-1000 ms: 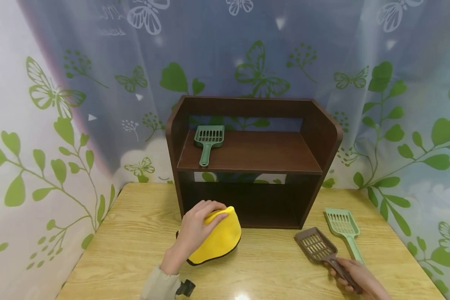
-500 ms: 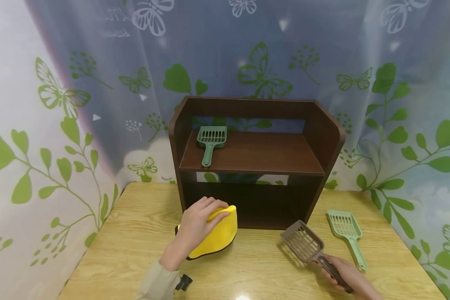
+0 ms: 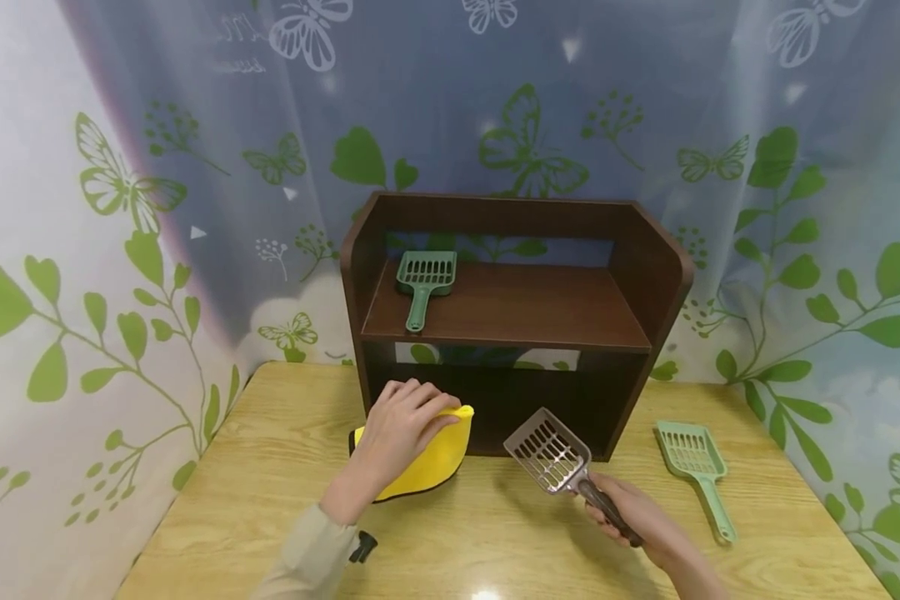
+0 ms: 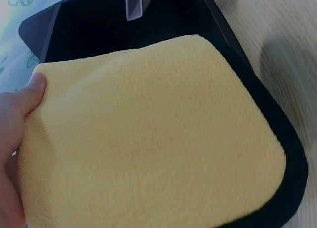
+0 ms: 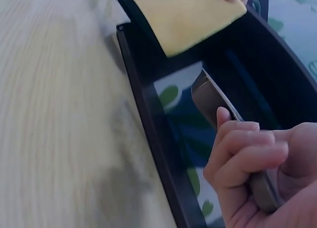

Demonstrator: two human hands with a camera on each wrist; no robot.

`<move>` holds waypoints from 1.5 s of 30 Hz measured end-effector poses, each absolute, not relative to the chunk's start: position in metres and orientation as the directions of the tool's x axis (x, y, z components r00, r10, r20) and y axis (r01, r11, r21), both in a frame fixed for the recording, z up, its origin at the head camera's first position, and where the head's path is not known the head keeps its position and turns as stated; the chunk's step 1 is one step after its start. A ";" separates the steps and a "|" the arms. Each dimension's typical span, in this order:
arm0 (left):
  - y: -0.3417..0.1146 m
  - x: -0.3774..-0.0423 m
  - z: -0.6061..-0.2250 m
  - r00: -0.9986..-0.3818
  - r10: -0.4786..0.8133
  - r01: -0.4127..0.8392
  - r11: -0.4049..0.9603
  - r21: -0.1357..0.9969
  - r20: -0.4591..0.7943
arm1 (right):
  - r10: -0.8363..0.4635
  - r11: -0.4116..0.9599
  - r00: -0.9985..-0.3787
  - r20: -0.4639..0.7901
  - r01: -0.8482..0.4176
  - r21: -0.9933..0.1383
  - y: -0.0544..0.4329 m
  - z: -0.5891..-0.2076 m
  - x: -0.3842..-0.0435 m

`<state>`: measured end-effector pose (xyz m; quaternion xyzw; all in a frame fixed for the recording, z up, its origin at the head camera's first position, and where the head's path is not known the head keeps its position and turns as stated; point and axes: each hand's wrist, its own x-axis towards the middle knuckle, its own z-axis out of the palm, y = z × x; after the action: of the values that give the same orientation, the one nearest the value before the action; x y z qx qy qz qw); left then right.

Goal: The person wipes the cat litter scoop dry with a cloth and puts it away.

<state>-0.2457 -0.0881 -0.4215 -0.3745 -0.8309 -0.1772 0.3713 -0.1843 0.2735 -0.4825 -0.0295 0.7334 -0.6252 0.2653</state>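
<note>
My left hand (image 3: 401,433) pinches the upper edge of a yellow cloth (image 3: 441,454) with a black border, which hangs in front of the shelf's lower opening. In the left wrist view the cloth (image 4: 158,134) fills most of the picture, the thumb on its edge. My right hand (image 3: 630,512) grips the dark handle of a brown slotted litter scoop (image 3: 549,450), raised over the table with its head up and to the left. The right wrist view has fingers curled round that scoop (image 5: 210,96). A gap separates scoop and cloth.
A dark brown two-tier shelf (image 3: 510,304) stands at the back of the wooden table (image 3: 217,500). On its upper tier lies a dark green scoop (image 3: 420,287). A light green scoop (image 3: 697,471) lies on the table at right. Patterned curtains surround the table.
My right hand has lifted the brown scoop off the table beside the light green one and carried it left, towards the cloth. The left hand still holds the cloth, slightly higher.
</note>
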 end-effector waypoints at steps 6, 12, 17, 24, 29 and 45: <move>-0.090 -0.252 -0.408 -0.452 0.444 0.699 0.715 -0.002 0.774 | -0.398 0.221 -0.867 -0.300 0.227 -0.948 0.244 -0.476 -0.193; -0.078 -0.252 -0.391 -0.413 0.428 0.643 0.762 -0.076 0.804 | -0.445 0.203 -0.854 -0.268 0.196 -0.960 0.215 -0.469 -0.197; -0.056 -0.243 -0.394 -0.390 0.449 0.705 0.707 -0.053 0.804 | -0.468 0.181 -0.850 -0.242 0.176 -0.968 0.197 -0.460 -0.199; -0.030 -0.233 -0.425 -0.478 0.487 0.729 0.684 0.021 0.731 | -0.458 0.175 -0.863 -0.214 0.149 -0.973 0.185 -0.451 -0.201; -0.025 -0.231 -0.441 -0.537 0.523 0.706 0.708 0.013 0.662 | -0.411 0.191 -0.889 -0.199 0.130 -0.973 0.183 -0.448 -0.200; -0.014 -0.225 -0.454 -0.538 0.420 0.613 0.790 -0.003 0.731 | -0.412 0.233 -0.891 -0.189 0.098 -0.968 0.178 -0.444 -0.193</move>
<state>-0.2253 -0.0139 -0.4539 -0.2978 -0.8676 -0.1278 0.3773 -0.1933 0.1784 -0.4445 -0.1038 0.7569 -0.6105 0.2087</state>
